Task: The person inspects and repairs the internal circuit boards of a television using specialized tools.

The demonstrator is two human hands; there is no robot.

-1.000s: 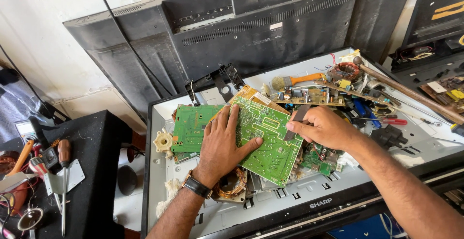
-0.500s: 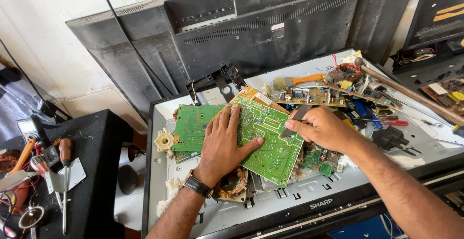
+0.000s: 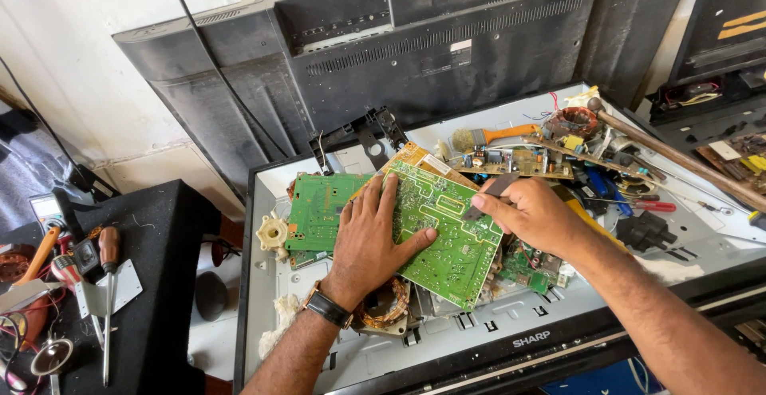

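My left hand (image 3: 369, 239) lies flat, fingers spread, on a large green circuit board (image 3: 447, 235) that rests solder side up on a pile of parts. My right hand (image 3: 533, 213) holds a small dark flat tool (image 3: 487, 197) pinched in its fingers, its tip touching the board's upper right part. A second green circuit board (image 3: 315, 203) lies just left of my left hand. A black watch is on my left wrist.
The boards lie on the grey metal back (image 3: 335, 355) of a flat television. Behind are an orange-handled brush (image 3: 495, 134), a wooden-handled hammer (image 3: 678, 159), red-handled pliers (image 3: 650, 205) and a black plug (image 3: 648, 231). Television back covers (image 3: 383, 52) lean on the wall. Screwdrivers (image 3: 108, 283) lie on a black surface at left.
My right hand has shifted the tool tip slightly on the board. My left hand stays pressed on the board.
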